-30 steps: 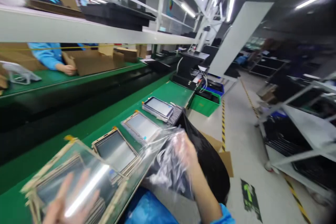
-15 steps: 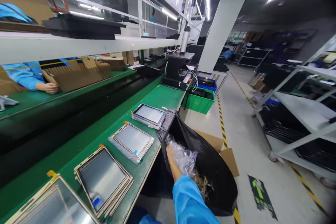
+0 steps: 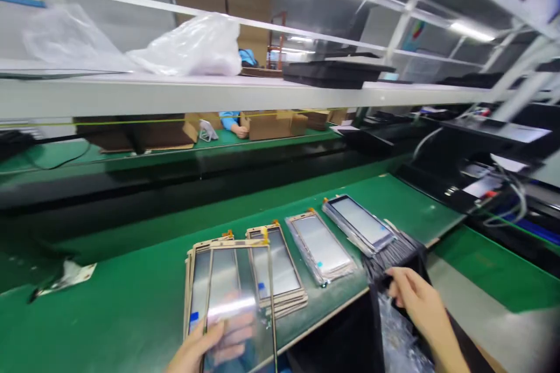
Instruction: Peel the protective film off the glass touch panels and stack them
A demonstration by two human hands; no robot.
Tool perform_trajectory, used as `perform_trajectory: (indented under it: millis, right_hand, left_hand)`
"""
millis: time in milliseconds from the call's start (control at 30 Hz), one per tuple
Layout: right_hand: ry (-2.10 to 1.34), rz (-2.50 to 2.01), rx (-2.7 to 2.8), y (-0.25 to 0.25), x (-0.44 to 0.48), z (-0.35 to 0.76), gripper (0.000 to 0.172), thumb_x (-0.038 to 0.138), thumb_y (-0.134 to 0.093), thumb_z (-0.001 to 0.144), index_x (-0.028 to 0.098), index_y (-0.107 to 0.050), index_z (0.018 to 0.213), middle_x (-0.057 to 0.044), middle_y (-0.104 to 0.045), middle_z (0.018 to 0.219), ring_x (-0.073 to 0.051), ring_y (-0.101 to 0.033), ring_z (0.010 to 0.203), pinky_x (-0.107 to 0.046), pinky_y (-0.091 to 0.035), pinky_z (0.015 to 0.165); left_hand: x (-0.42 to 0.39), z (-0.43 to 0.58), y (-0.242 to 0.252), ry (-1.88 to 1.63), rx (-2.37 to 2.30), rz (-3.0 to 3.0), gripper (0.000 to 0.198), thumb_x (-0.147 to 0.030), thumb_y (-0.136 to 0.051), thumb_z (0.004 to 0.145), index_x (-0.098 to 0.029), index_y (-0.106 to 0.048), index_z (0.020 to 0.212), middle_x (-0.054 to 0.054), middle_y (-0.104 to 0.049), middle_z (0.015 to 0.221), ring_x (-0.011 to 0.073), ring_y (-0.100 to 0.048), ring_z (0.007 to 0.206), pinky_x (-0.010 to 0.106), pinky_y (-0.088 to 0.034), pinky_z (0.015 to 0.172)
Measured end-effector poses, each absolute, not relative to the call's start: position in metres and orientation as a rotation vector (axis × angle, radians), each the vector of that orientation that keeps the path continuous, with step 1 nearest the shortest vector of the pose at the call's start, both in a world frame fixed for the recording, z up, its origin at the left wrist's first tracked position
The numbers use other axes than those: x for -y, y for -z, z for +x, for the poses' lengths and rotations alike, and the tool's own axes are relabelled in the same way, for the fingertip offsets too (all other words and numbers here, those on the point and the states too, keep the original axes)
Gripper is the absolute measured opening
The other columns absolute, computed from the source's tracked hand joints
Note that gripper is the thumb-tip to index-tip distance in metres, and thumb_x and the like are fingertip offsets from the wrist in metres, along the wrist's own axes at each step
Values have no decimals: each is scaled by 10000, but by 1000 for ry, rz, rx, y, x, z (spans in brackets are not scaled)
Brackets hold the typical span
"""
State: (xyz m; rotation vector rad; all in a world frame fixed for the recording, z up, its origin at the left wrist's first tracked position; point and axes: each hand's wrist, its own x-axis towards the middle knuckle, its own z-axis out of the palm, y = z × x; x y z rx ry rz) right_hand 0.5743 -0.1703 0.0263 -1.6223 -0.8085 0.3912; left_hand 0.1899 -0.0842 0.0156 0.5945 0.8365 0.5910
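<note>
My left hand (image 3: 199,344) grips a transparent touch panel (image 3: 240,268) with a thin gold-coloured frame and an orange tab, its fingers showing through the glass. Behind it lies a stack of framed panels (image 3: 199,280), partly covered. More stacks follow to the right: dark-screened panels (image 3: 276,262), panels in clear film (image 3: 319,242) and black-bordered panels (image 3: 361,221). At the bench edge, my right hand (image 3: 415,297) is closed, its fingers curled beside the mouth of a black plastic bag (image 3: 398,253). What those fingers hold, if anything, is hidden. Crumpled clear plastic (image 3: 400,338) lies in the bag.
A white shelf (image 3: 262,96) crosses above the green bench (image 3: 109,315), bearing a black tray (image 3: 328,73) and a white plastic bag (image 3: 196,46). A co-worker's hand (image 3: 240,130) is beside a cardboard box (image 3: 271,125) opposite. Black equipment (image 3: 437,151) stands right.
The view has swung left. My right hand has come up from inside the bag to its mouth, leaving the clear plastic lower down. My left hand and its panel now show plainly.
</note>
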Motion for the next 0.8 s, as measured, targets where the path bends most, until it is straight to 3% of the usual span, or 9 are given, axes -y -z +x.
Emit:
perform_trajectory:
  millis: [67,133,200,300,567,800]
  right_hand:
    - [-727,-1519,890,-26,152,536,401,647,-610,721,252,-672,684,-76,-588,556,-220,-513,461,-366,-373,421]
    - [-1144,-1334,968,-29,129,489,477,667,-555,758,205,-670,734,-82,-638,637,-196,-560,539,-315,-378,469]
    - [-1472,-1201,1054,-37,104,449,580,718,-495,766,161,-642,699,-60,-615,583,-150,-533,502,-263,-344,472]
    - [-1683,-1154,1166,-56,76,417,646,764,-449,755,144,-596,648,-26,-566,504,-120,-505,461,-237,-340,484]
    - [-1319,-1332,1599,-81,77,396,521,656,-457,827,174,-543,647,-7,-558,584,-139,-541,552,-257,-429,566]
    - [-681,-1364,2009,-57,77,387,361,375,-348,962,188,-573,753,-26,-594,693,-161,-559,640,-274,-425,617]
  left_hand:
    - [89,185,-21,-561,-775,658,588,-471,-754,681,-226,-622,1199,111,-720,1076,305,-667,991,369,-507,828]
    - [95,178,-25,-537,-722,745,538,-495,-731,701,-228,-643,1160,119,-725,1056,296,-676,961,373,-507,807]
    - [100,167,-27,-528,-696,830,542,-519,-700,725,-225,-630,1175,127,-722,1060,295,-674,963,379,-503,806]
    - [105,150,-26,-538,-680,901,554,-529,-661,760,-213,-599,1211,138,-707,1096,297,-667,984,382,-497,813]
    - [111,127,-18,-577,-701,936,535,-542,-590,810,-211,-560,1229,137,-699,1111,283,-661,999,370,-501,816]
    - [109,110,-39,-520,-812,1091,549,-511,-553,845,-175,-510,1278,151,-688,1129,273,-655,1002,363,-497,818]
